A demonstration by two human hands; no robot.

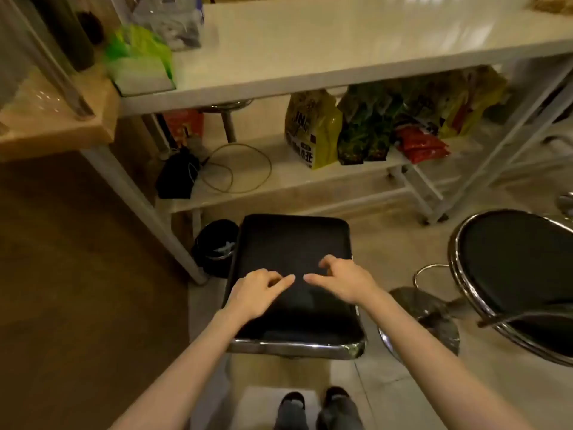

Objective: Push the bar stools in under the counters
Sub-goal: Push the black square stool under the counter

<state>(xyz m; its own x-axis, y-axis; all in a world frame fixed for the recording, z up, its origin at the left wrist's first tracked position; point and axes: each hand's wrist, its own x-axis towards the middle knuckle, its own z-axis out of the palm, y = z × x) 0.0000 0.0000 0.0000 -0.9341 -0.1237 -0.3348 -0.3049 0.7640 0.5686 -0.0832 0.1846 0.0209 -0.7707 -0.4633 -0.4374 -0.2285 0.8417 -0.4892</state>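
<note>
Both hands lie on the seat of the square stool (294,274), neither closed on anything: the left hand (259,293) rests palm down with its fingers curled loosely, the right hand (341,282) likewise with its fingertips bent onto the cushion, thumbs almost meeting at the seat's centre. This looks like the start of the push on this stool, which stands just short of the white counter (341,45), its far edge toward twelve o'clock near the counter's lower shelf (279,184) but not yet beneath the top. The next move likely calls for a steady shove toward twelve o'clock, kept clear of the counter leg (139,197) at ten o'clock and the small black bin (217,246) beside it. The seat is black, padded, faintly glossy, with a chrome rim along its near edge. At three o'clock a round stool (521,268), black with a chrome ring, waits well out from the counter.
</note>
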